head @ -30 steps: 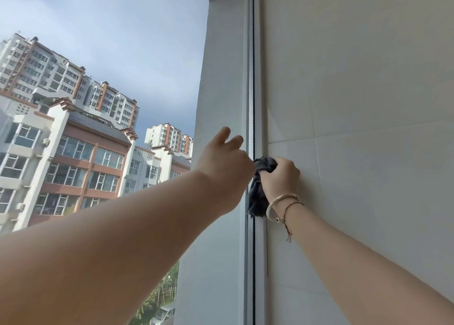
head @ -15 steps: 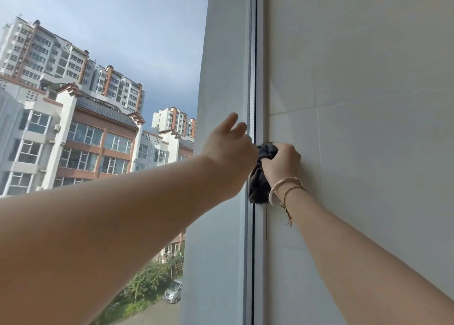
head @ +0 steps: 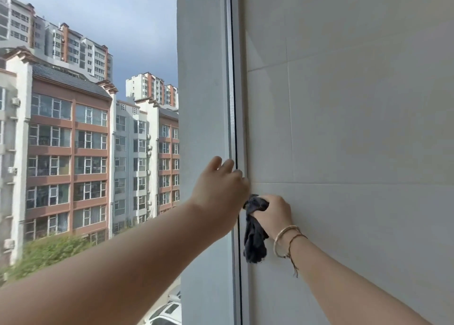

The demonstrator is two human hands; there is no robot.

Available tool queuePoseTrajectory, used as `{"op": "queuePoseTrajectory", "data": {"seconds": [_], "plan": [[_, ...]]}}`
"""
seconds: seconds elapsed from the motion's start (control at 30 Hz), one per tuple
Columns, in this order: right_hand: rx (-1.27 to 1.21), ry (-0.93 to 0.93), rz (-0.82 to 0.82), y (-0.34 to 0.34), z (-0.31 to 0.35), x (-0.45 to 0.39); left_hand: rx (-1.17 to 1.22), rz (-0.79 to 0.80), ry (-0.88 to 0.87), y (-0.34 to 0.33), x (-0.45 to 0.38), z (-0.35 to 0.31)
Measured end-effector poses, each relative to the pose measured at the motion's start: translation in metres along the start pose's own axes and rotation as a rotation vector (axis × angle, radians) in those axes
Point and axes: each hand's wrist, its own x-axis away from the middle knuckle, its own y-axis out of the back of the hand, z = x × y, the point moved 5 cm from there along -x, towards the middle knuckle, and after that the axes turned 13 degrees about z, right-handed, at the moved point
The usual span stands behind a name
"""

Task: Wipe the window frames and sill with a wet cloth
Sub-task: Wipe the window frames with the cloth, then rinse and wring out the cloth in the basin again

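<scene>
A white vertical window frame (head: 242, 98) with a dark seal runs from top to bottom in the head view. My right hand (head: 274, 215) grips a bunched dark grey cloth (head: 254, 236) and holds it against the frame's right side; the cloth's tail hangs below my fist. Just above and to the left, my left hand (head: 221, 189) reaches out to the frame, with its fingertips touching the frame's edge. How its lower fingers lie is hidden behind the back of the hand.
A pale tiled wall (head: 356, 128) fills the right side. Left of the frame stands a white outer wall panel (head: 200, 103). Beyond it lies the open window with apartment blocks (head: 68, 140), trees and parked cars far below.
Both hands and the cloth have moved down the frame, and the view has tilted downward, so the buildings sit higher and more street shows.
</scene>
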Motion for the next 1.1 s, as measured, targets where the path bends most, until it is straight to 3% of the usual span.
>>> {"op": "queuePoseTrajectory", "data": {"seconds": [0.17,0.3,0.47,0.6,0.83,0.93,1.1], "plan": [[-0.586,0.042,0.192,0.040,0.042,0.060,0.274,0.062,0.156,0.011,0.044,0.019],[-0.805,0.062,0.374,0.050,0.070,0.127,0.741,0.173,0.299,0.019,0.102,0.007],[-0.882,0.159,0.664,0.028,0.119,0.216,1.447,0.301,0.501,0.031,0.212,-0.042],[-0.785,0.274,0.857,0.004,0.173,0.290,1.715,0.116,0.739,0.058,0.311,-0.055],[-0.869,0.565,1.300,-0.042,0.307,0.459,1.606,-0.224,1.167,0.149,0.527,-0.046],[-0.919,0.708,1.459,-0.061,0.377,0.542,1.430,-0.368,1.365,0.202,0.619,-0.041],[-1.051,0.887,1.739,-0.070,0.496,0.700,0.990,-0.448,1.644,0.304,0.780,-0.046]]}}
